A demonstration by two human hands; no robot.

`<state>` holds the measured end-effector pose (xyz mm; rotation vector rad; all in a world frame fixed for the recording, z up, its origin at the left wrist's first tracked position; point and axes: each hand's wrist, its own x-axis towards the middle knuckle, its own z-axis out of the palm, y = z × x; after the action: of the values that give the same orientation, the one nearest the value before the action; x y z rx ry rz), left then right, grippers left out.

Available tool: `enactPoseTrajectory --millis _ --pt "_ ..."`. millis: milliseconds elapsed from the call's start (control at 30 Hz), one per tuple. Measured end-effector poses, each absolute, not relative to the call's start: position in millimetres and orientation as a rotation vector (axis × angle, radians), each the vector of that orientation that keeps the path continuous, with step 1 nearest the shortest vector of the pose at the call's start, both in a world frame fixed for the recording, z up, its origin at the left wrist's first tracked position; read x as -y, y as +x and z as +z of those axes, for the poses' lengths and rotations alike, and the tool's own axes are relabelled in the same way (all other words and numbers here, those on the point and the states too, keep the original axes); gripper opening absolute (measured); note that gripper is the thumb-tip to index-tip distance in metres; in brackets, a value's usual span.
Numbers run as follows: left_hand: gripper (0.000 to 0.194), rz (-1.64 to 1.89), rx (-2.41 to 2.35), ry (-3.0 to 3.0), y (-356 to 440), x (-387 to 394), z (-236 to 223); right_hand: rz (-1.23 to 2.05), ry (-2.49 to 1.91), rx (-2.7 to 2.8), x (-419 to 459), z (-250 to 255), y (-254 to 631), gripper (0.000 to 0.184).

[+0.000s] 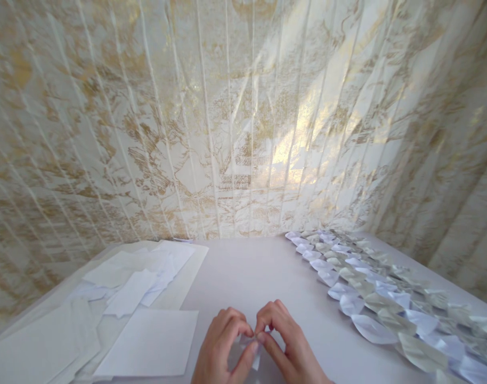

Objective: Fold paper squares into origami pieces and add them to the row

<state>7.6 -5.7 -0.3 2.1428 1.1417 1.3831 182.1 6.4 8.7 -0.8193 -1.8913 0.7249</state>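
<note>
At the near edge of the white table, my left hand (226,344) and my right hand (281,337) meet with their fingertips almost touching. Between them is a small piece of white paper (256,360), pinched by thumb and forefinger on both sides. Part of the paper hangs below the fingertips, and the fingers cover the rest. Nearest to my left hand lies a flat white paper sheet (151,342). Off to the right of my right hand, rows of folded white paper pieces (373,328) cover the table.
Loose sheets and torn scraps of paper (131,290) overlap on the left, with a stack of sheets (35,341) at the near left corner. Behind the table (243,272) hangs a white and gold patterned curtain (227,133), which continues along the right side.
</note>
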Motion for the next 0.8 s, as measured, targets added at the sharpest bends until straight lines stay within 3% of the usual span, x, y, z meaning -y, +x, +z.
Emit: enactPoseTrajectory --millis 167,267,533,800 --pt "0.028 1.465 -1.148 1.764 16.4 16.0 -0.8 1.219 -0.923 1.368 -9.6 5.8 179.2 0.039" --pt "0.044 1.406 -1.207 1.67 16.0 15.2 -10.5 1.322 -0.879 1.282 -10.7 1.6 174.9 0.044" --pt "0.049 1.109 -1.096 1.643 8.7 8.3 -20.2 1.152 -0.964 1.546 -5.1 1.0 174.7 0.039" --pt "0.056 1.119 -1.165 1.697 11.0 13.2 -17.8 1.112 -0.945 1.636 -5.5 5.8 178.4 0.034"
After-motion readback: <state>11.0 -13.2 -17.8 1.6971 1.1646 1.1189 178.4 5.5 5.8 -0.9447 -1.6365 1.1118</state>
